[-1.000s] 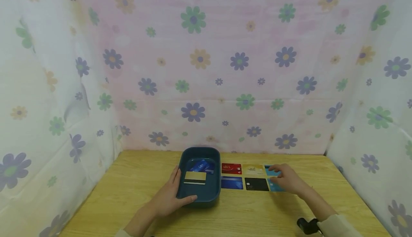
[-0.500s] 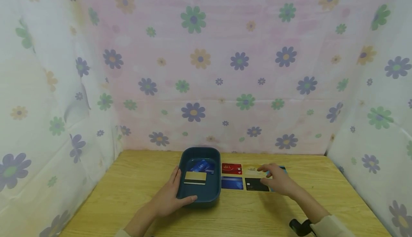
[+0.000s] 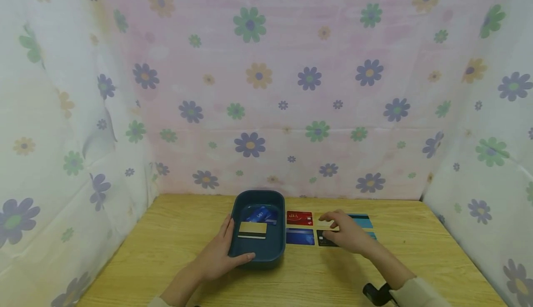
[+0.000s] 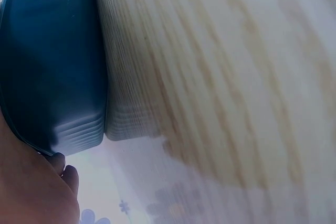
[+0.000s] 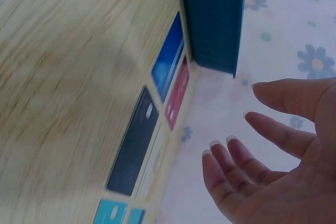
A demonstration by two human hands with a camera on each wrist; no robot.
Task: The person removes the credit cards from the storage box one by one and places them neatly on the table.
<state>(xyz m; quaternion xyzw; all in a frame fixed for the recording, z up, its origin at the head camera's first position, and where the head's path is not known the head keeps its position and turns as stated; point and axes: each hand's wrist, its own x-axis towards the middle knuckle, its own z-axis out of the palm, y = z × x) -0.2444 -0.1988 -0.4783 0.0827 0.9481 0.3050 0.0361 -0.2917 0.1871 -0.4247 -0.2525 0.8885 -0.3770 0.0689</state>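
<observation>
Bare table (image 3: pixel 175 237) lies open left of the tray (image 3: pixel 275 251); cards (image 3: pixel 300 236) crowd its right side.

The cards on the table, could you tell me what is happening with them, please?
A person's left hand holds the near edge of a teal tray with a gold card and blue cards inside. Their right hand, fingers open, hovers over the gold and black cards in two rows laid out beside the tray.

Wooden table (image 3: pixel 175 242) — teal tray (image 3: pixel 258 251), row of cards (image 3: pixel 300 236) flat beside it
</observation>
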